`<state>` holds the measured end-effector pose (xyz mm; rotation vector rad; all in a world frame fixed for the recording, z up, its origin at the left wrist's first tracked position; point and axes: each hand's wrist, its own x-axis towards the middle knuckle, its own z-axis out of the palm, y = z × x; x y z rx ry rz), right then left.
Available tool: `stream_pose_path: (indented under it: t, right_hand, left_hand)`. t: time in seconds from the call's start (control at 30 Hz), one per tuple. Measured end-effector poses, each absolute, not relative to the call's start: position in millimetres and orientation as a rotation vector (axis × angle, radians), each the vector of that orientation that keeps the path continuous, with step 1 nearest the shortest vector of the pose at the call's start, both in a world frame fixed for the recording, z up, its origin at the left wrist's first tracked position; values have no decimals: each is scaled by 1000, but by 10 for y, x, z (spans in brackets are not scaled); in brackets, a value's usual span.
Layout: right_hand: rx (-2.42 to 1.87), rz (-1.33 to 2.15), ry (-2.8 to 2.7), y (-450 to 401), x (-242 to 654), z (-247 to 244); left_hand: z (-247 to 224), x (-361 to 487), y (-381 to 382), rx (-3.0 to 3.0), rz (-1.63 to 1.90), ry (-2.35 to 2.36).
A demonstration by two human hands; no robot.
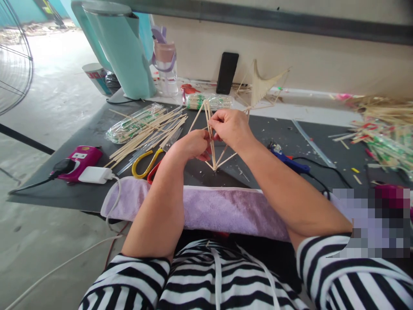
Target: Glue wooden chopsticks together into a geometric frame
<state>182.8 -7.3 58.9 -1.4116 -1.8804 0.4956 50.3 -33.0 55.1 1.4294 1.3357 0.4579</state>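
Both hands are at a frame of thin wooden sticks (213,160) that stands on the dark table in front of me. My left hand (196,144) is closed on the frame's sticks from the left, around mid-height. A little higher, my right hand (231,125) pinches an upright stick between thumb and fingers. The frame's top is a narrow point, and its lower sticks meet at a corner near the table. Beside my left forearm lie scissors (142,164) with a yellow and a red handle. Loose wooden sticks (151,133) are spread to the left.
A blue glue gun (288,160) with a black cable lies to the right. Behind stand a phone (227,73), another stick model (263,86), a bottle (166,66) and a teal jug (124,51). A pink power socket (80,161) sits left; a purple towel (222,209) lines the front edge.
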Motion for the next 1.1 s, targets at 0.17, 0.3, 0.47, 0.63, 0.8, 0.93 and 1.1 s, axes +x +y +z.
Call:
stream_pose_path:
  t: [0.17,0.3,0.47,0.63,0.8,0.93,1.1]
  right_hand:
    - [-1431,501,-1900,-78,1828,618]
    - [-1431,500,-1903,-74,1822,619]
    - [-1437,513,-1916,-66,1821,585]
    - [-1432,501,-1940,-50,1853,538]
    - [-1445,517,-1942,-38,1871,534]
    - [-1446,507,-1962,-36,1866,548]
    - [-1445,401,-1958,-7,1868,552]
  left_hand:
    - [555,497,-335,1513,401,1344]
    - [547,502,-326,1571,373,1349]
    - [505,530,-312,1611,346,1322]
    - [443,544,-288,1579,333,1316]
    - [395,531,-259,1591,312,1345]
    - [402,541,-268,1587,312,1328]
    - [393,532,-261,1672,278,1292]
